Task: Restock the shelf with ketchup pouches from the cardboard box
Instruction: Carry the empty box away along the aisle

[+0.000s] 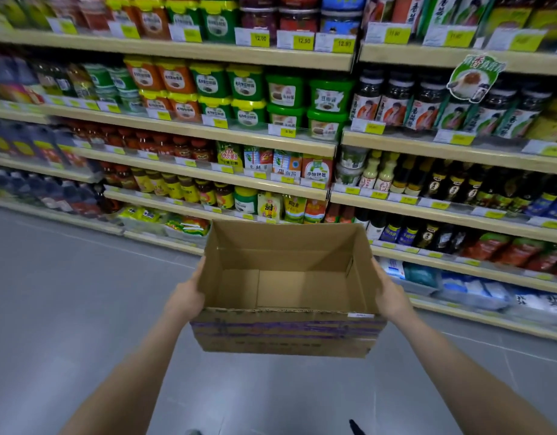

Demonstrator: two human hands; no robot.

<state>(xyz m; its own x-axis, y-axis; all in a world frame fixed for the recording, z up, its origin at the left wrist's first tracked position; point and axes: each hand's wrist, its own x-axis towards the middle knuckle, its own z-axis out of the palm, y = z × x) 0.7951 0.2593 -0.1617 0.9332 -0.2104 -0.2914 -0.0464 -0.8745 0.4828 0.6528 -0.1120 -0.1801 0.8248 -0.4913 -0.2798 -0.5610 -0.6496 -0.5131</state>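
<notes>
An open cardboard box [286, 334] with purple print on its near side hangs in front of me above the floor. Its inside shows only bare cardboard. My left hand [186, 298] presses against the box's left wall and my right hand [391, 293] against its right wall, so both carry it; the fingers lie hidden behind the box. Red pouches [519, 251] lie on a low shelf at the right, blurred. Whether they are ketchup I cannot tell.
Long shelves [208, 180] run across the view, packed with jars, tubs, bottles and packets behind yellow price tags. White bags [478, 291] fill the bottom shelf at right. Grey floor [66, 309] stretches to the left and below me. A dark shoe tip [355, 428] shows at the bottom.
</notes>
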